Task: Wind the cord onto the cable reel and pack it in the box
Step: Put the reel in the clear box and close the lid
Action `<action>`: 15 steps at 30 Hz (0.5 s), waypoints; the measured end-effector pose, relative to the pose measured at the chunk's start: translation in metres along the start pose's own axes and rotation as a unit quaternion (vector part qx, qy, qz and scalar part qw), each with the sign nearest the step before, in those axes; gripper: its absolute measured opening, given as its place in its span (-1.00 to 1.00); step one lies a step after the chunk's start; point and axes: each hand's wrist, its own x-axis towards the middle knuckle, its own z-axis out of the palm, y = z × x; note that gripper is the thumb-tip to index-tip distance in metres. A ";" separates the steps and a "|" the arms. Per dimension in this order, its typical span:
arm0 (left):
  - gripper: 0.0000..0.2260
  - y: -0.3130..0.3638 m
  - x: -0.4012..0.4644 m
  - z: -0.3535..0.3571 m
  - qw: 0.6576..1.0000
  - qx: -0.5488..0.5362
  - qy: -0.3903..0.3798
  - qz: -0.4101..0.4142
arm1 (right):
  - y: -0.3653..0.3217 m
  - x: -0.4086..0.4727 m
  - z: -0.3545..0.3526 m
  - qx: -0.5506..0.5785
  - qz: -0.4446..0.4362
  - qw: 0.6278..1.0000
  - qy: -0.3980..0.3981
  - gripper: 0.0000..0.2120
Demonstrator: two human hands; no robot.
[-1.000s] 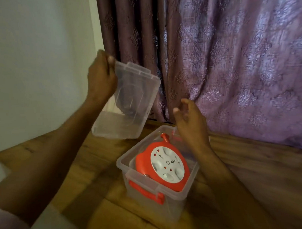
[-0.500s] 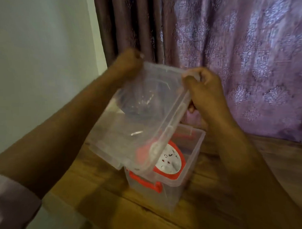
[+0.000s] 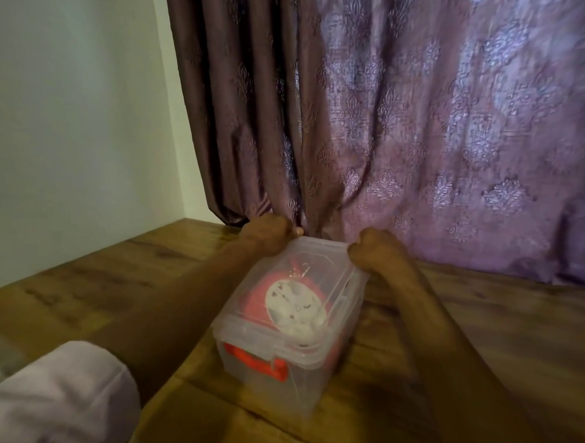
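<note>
While fingers curl shut, left hand and right hand clutch the lid's far edge.

Wooden table — clear lidded box standing on it.

Clear glossy plastic box, frosted plastic lid; red plastic reel; matt grained wood table; embossed cloth curtain

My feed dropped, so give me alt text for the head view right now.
Both hands, left hand and right hand, press the clear lid onto the clear box holding the red cable reel. The box sits on a wooden table before a purple curtain.
</note>
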 end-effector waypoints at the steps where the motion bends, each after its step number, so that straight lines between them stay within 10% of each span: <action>1: -0.57 0.000 0.001 0.001 1.000 0.006 0.002 0.005 | 0.000 0.000 0.001 -0.004 0.002 1.000 -0.007 -0.63; 15: -0.50 0.010 0.003 0.011 0.996 0.013 -0.086 0.013 | -0.001 -0.002 0.000 -0.045 -0.010 0.998 -0.032 -0.70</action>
